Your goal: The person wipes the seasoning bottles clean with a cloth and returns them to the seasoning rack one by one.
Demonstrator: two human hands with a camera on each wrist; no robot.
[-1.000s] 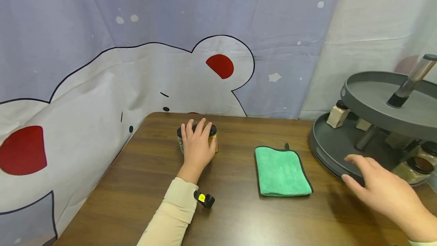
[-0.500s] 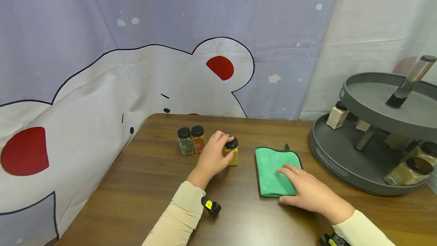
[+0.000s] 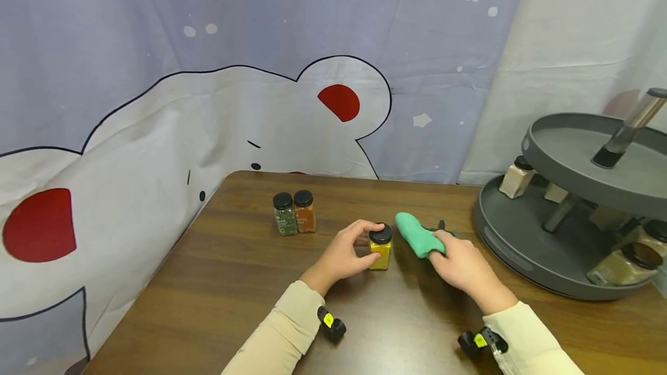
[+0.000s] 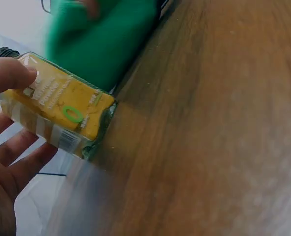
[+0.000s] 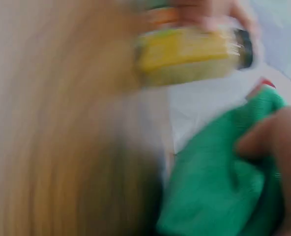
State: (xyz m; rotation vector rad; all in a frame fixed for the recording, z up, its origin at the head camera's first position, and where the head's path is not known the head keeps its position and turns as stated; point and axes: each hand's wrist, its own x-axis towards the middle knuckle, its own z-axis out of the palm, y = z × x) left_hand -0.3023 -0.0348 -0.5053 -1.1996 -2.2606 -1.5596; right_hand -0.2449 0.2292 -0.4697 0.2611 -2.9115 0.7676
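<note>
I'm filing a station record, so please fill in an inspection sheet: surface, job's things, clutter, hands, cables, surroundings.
Surface: brown wood-grain table.
Job's things: yellow-filled jar, black lid on; green cloth, gathered up.
Clutter: green-filled jar and orange-filled jar upright side by side; grey two-tier stand at the right, further jars on its lower tier.
Hands: left hand holds the yellow-filled jar; right hand grips the green cloth.
Cables: nothing seen.
Surroundings: printed curtain behind the table.
</note>
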